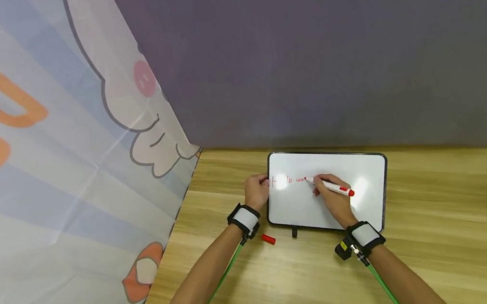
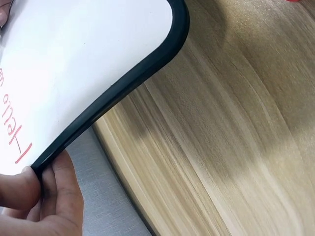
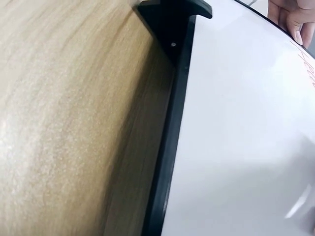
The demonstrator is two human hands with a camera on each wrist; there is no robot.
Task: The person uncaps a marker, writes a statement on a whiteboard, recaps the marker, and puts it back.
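A small whiteboard [image 1: 300, 207] with a black frame stands on the wooden table. My left hand [image 1: 256, 192] pinches its left edge; in the left wrist view the thumb lies on the front and the fingers [image 2: 66, 189] behind the frame. Over the board's middle, my right hand [image 1: 335, 201] grips a white and red marker [image 1: 337, 188], its tip at the end of a line of red writing [image 1: 282, 181]. "Hello" reads clearly in the left wrist view, followed by partly hidden letters. The right wrist view barely catches the writing hand and does not show the marker.
A red marker cap [image 1: 268, 239] lies on the table [image 1: 276, 279] below the board's left corner. A black foot [image 1: 294, 232] juts from the board's lower edge. Behind the table rises a dark grey panel [image 1: 306, 69]; a printed cloth [image 1: 77, 186] hangs at left.
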